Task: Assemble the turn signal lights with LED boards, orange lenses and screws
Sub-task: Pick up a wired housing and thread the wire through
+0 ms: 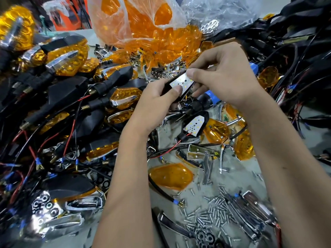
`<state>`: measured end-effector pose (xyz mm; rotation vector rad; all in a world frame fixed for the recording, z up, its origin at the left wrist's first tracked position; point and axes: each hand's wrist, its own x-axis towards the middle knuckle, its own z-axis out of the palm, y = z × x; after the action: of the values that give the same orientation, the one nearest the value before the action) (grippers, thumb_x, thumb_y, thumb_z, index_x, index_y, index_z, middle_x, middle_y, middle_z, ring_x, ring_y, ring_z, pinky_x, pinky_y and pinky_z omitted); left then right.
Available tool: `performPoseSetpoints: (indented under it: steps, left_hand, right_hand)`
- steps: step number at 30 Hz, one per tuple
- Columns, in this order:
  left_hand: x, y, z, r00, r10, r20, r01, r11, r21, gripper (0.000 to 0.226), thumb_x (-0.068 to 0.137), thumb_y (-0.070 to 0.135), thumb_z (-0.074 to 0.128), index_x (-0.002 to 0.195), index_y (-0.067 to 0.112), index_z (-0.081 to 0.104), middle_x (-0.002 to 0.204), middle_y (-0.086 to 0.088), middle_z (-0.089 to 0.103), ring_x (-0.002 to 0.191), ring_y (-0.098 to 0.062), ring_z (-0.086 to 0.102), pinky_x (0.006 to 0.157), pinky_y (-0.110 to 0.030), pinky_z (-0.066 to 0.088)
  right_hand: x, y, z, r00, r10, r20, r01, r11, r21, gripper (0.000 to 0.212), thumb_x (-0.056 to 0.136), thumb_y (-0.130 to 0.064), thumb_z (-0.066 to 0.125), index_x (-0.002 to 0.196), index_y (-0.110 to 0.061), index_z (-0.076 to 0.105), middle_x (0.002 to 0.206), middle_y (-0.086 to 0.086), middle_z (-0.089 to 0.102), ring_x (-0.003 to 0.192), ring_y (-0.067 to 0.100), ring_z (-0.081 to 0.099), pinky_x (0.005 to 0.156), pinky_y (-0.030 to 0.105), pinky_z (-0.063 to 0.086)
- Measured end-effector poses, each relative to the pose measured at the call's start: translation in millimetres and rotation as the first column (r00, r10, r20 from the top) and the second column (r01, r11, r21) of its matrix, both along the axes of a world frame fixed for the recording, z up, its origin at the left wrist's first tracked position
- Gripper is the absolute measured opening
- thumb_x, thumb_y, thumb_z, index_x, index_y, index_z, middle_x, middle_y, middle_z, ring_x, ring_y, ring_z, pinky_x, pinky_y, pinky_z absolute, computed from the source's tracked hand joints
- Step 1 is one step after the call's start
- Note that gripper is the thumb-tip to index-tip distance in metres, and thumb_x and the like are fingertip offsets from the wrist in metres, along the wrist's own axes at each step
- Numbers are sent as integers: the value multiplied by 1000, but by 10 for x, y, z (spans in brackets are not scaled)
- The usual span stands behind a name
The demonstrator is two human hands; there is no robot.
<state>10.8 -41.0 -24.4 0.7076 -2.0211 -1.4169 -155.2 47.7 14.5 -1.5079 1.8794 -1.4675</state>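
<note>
My left hand (157,97) grips a black turn signal housing (169,83) with a white LED board (180,82) lying in it, thumb on the board's near end. My right hand (223,79) pinches the board's far end with thumb and fingers. On the table below lies a second housing with an LED board (194,125) and red and black wires. A loose orange lens (171,176) rests nearer to me. Small silver screws (211,212) are scattered at the lower right.
Finished orange-lens signals (68,58) and black housings with wires pile up on the left. A plastic bag of orange lenses (143,24) stands at the back. Black wired parts (295,42) heap on the right. Chrome trims (80,203) lie near the front.
</note>
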Motion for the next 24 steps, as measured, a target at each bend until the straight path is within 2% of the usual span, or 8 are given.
performPoseSetpoints:
  steps: [5,8,13,16,18,20,22,24]
  left_hand:
    - [-23,-30,-46,1000,26,16,-25,998,-56,20,100,37,57,88,23,64,67,13,57,62,-11,54,53,-20,38]
    - [-26,-44,-46,999,43,18,-41,996,-78,21,97,41,59,83,27,64,64,13,58,60,-11,56,52,-20,38]
    - [-27,-41,-33,999,49,15,-47,994,-97,26,99,39,60,75,29,60,59,13,55,59,-13,53,57,-33,40]
    - [-18,-34,-19,998,62,19,-59,991,-118,25,100,38,60,78,25,61,60,12,56,59,-12,55,56,-28,40]
    - [-9,-36,-8,997,78,30,-73,989,-131,28,100,38,60,82,17,63,59,11,57,56,-11,54,52,-22,38]
    - [-1,-34,1,995,82,50,-74,988,-137,30,102,36,60,87,10,64,57,8,58,52,-10,52,51,-22,37]
    - [12,-23,14,997,63,53,-58,994,-93,28,102,35,61,87,11,65,57,6,59,49,-12,51,48,-24,37]
    - [32,-1,38,1000,-10,2,10,999,39,20,101,31,63,88,15,66,60,0,61,45,-16,49,43,-25,37]
  right_hand:
    - [-2,13,-10,1000,12,-12,-12,1000,-6,11,93,-13,76,84,-8,75,63,1,71,58,25,75,60,38,64]
    - [-12,23,-10,1000,25,-6,-25,1000,-6,11,94,-11,75,84,-9,75,65,3,70,60,26,75,60,39,64]
    - [-12,19,-5,999,32,-9,-32,999,-5,11,95,-11,74,84,-9,74,63,2,70,58,27,74,61,42,65]
    - [-17,27,-7,999,39,0,-39,999,-8,9,95,-11,73,87,-7,74,62,2,71,58,28,75,62,44,65]
    - [-17,31,-9,999,45,11,-45,999,-13,9,96,-10,72,88,-6,74,64,3,70,59,28,75,62,45,65]
    - [-11,28,-16,998,51,22,-51,999,-14,9,97,-8,71,88,-5,73,66,5,70,59,28,74,62,45,65]
    - [6,22,-22,998,54,31,-54,998,-14,10,97,-8,70,88,-5,73,67,7,69,58,29,73,61,45,65]
    - [23,19,-21,998,51,33,-50,998,-27,11,97,-9,70,88,-4,73,66,7,68,55,28,72,57,42,63]
